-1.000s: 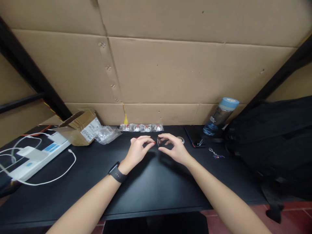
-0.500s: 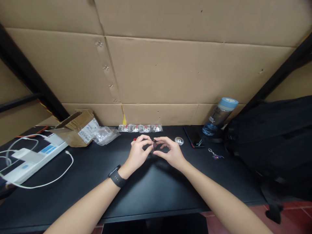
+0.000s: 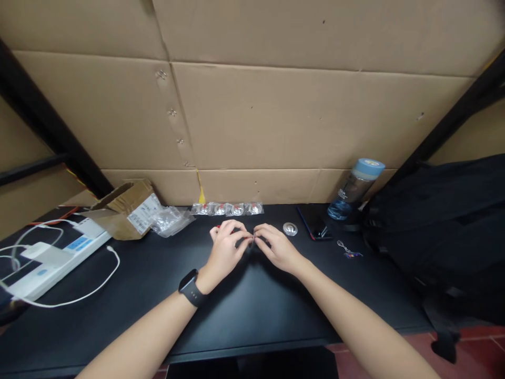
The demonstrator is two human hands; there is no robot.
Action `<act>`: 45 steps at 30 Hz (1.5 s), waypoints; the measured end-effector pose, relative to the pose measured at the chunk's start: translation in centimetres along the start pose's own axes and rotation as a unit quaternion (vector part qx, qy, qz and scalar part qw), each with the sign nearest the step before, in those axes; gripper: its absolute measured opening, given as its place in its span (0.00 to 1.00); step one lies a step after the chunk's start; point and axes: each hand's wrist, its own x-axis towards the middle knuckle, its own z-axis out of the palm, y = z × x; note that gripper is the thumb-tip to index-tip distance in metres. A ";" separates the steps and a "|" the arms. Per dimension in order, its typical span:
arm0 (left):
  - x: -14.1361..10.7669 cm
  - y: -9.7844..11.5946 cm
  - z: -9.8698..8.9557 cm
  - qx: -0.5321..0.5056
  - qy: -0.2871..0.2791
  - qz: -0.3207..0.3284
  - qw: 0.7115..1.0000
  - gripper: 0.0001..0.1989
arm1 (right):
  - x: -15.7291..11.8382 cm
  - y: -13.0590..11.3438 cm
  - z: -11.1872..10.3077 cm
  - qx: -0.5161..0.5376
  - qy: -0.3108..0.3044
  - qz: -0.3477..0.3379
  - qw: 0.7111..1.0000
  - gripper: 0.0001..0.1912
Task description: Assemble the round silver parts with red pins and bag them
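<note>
Over the black table, a thin round disc point(image 3: 253, 238) stands nearly edge-on between the fingertips of both hands. My left hand point(image 3: 229, 246), with a dark watch on its wrist, pinches the disc from the left. From the other side, my right hand point(image 3: 278, 249) pinches it with thumb and fingers. A bit of something red point(image 3: 217, 227) shows behind the left fingers; its shape is mostly hidden. A silvery round disc point(image 3: 290, 229) lies just right of my right hand. Several clear packets point(image 3: 236, 209) holding round silvery pieces with red parts lie in a row beyond the hands.
To the left are an open cardboard box point(image 3: 130, 208), crumpled plastic bags point(image 3: 169, 220) and a white power strip point(image 3: 59, 266) with cables. To the right are a phone point(image 3: 314, 223), a keychain point(image 3: 350, 252), a blue-capped bottle point(image 3: 355, 189) and a black backpack point(image 3: 445, 237).
The disc has turned from a slanted view to nearly edge-on and shifted slightly right. The fingers of both hands have closed nearer together around it.
</note>
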 end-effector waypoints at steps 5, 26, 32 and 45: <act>0.1 0.0 -0.1 -0.004 -0.019 0.027 0.999 0.06 | -0.1 0.4 0.6 -0.003 0.023 0.002 1.000 0.05; 0.1 -0.3 0.1 -0.131 -0.211 0.018 0.968 0.12 | -0.3 1.0 -1.2 -0.026 0.032 -0.024 0.999 0.04; 0.0 -0.7 0.1 -0.072 -0.211 0.076 0.972 0.13 | -0.3 1.1 -2.0 -0.054 -0.068 -0.018 0.996 0.04; 1.8 -8.7 -0.9 0.112 -0.099 0.024 0.988 0.08 | -1.5 7.2 -7.1 -0.273 -0.136 0.214 0.928 0.22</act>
